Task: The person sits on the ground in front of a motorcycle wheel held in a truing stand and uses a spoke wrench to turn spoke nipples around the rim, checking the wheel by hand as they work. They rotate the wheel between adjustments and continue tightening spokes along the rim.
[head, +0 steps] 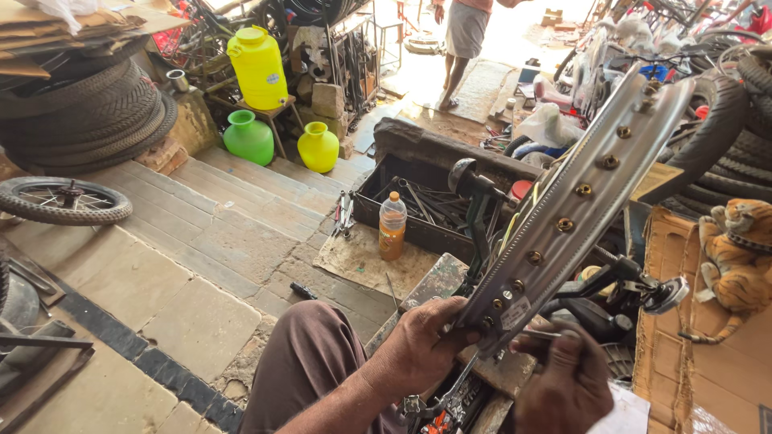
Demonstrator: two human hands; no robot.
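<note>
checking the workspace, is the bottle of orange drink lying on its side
No, the bottle of orange drink stands upright on the stained mat beside the dark toolbox, cap on top.

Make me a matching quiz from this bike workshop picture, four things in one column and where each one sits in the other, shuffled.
Things:
1. wheel rim
2. orange drink bottle
3. green pot
4. toy tiger

Places:
A. on cardboard at the right edge
B. held by the left hand, right hand beside it
C. on the steps under the yellow container
D. upright on a cloth beside the tool tray

Pairs: 1-B, 2-D, 3-C, 4-A
</note>
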